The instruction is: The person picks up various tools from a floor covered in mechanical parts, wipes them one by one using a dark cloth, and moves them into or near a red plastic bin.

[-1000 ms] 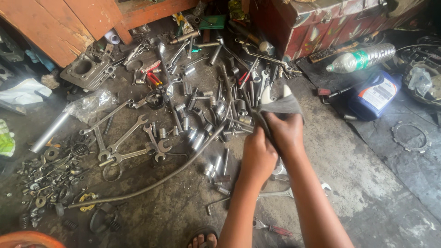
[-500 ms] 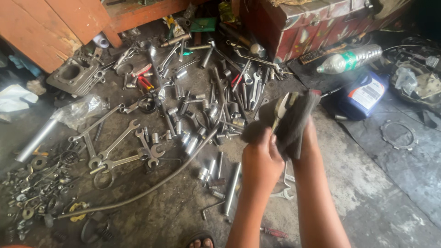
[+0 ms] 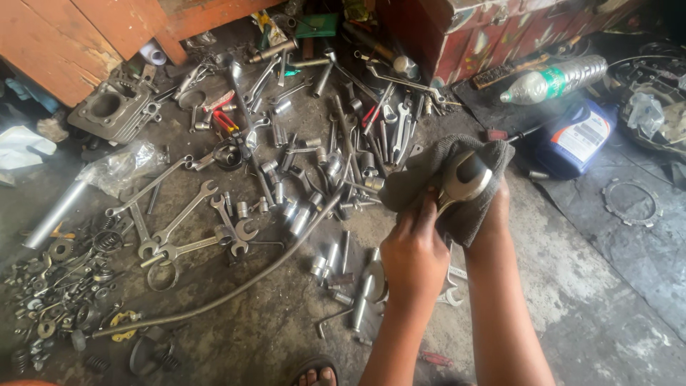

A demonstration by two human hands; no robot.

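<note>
Two bare hands meet over a grey rag (image 3: 429, 175) with a shiny metal part (image 3: 464, 177) bundled in it. Left hand (image 3: 414, 254) grips the near edge of the rag, fingers curled over the cloth; right hand (image 3: 493, 214) sits mostly under the rag, cupping it and the metal part from below — both hands are closed on the same bundle, held up above the floor.

Right of the hands lies a blue oil jug (image 3: 575, 136) with a white rectangular label on its face. Beyond it, farther from the hands, a clear plastic bottle (image 3: 554, 78) lies on its side with a green band round its middle. A red metal box (image 3: 493, 28) stands beyond the hands.

Left of the hands, wrenches (image 3: 186, 221) and sockets (image 3: 300, 214) are spread across the concrete floor (image 3: 572, 286), with a thin cable (image 3: 229, 289) curving under them — well left sits a crumpled clear plastic bag (image 3: 121, 168) and a grey engine cylinder (image 3: 114, 111).
</note>
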